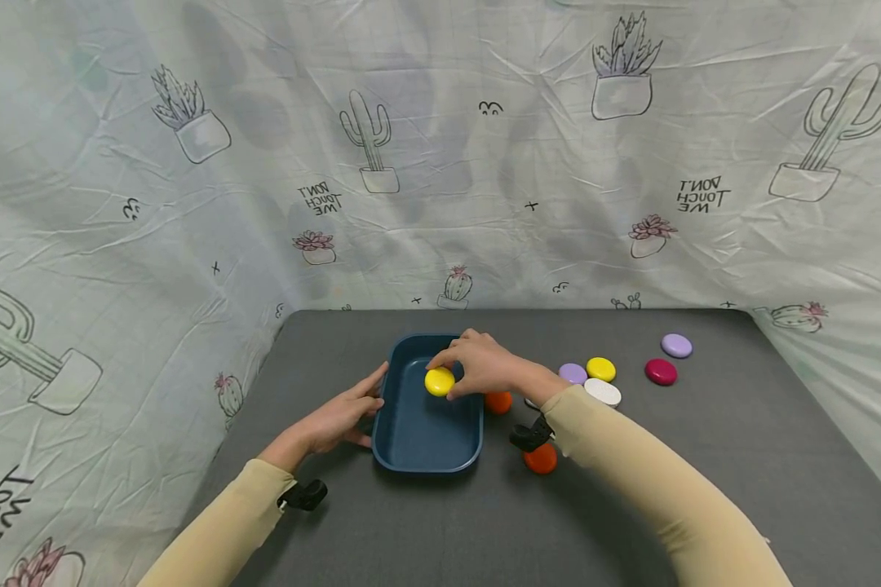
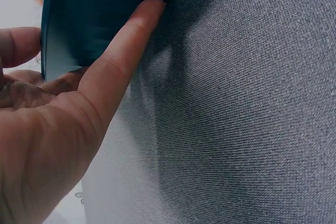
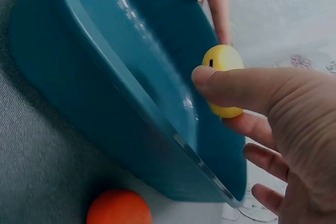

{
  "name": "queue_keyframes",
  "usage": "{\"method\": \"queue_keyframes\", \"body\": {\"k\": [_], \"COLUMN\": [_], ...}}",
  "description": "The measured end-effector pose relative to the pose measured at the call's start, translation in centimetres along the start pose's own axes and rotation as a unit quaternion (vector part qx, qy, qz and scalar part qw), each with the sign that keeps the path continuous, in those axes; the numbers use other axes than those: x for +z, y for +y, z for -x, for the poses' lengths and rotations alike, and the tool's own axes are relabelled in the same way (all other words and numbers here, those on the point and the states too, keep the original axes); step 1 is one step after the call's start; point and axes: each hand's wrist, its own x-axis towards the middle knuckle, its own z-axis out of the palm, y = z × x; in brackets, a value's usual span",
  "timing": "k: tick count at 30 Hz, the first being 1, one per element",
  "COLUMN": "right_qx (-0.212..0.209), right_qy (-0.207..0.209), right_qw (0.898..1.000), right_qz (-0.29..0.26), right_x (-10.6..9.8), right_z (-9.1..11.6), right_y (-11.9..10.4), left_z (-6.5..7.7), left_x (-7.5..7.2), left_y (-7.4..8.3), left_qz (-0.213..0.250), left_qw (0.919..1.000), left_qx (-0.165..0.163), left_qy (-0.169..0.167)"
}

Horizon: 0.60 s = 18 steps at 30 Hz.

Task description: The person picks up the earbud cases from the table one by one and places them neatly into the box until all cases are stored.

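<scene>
Over the blue rectangular tray (image 1: 427,470), my right hand (image 1: 484,364) pinches a glossy yellow disc (image 1: 440,381) between thumb and fingers. In the right wrist view the disc (image 3: 222,56) shows a small black mark and is held above the tray's opening (image 3: 126,95). My left hand (image 1: 338,420) touches the tray's left side. Its thumb (image 2: 123,51) lies straight along the outer wall in the left wrist view, with a fingertip at the rim. Inside the tray, the visible floor holds nothing.
Right of the tray lie orange discs (image 1: 540,458), one close against its wall. Further right are a purple disc (image 1: 573,373), a yellow disc (image 1: 601,369), a white disc (image 1: 604,393), a crimson disc (image 1: 661,372) and another purple disc (image 1: 677,346). A printed curtain hangs behind the grey table.
</scene>
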Motion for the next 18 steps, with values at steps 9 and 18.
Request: {"method": "queue_keyframes", "body": {"k": [9, 18], "right_qx": [0.002, -0.001], "right_qy": [-0.058, -0.07], "right_qw": [0.993, 0.987], "right_qz": [0.107, 0.148], "right_x": [1.8, 2.3], "right_z": [-1.8, -2.1], "right_y": [-0.8, -1.3], "left_z": [0.0, 0.0], "left_x": [-0.1, -0.1], "left_y": [0.0, 0.0], "left_qz": [0.002, -0.001], "left_qw": [1.0, 1.0], "left_qx": [0.002, 0.002], "left_qy": [-0.006, -0.007]}}
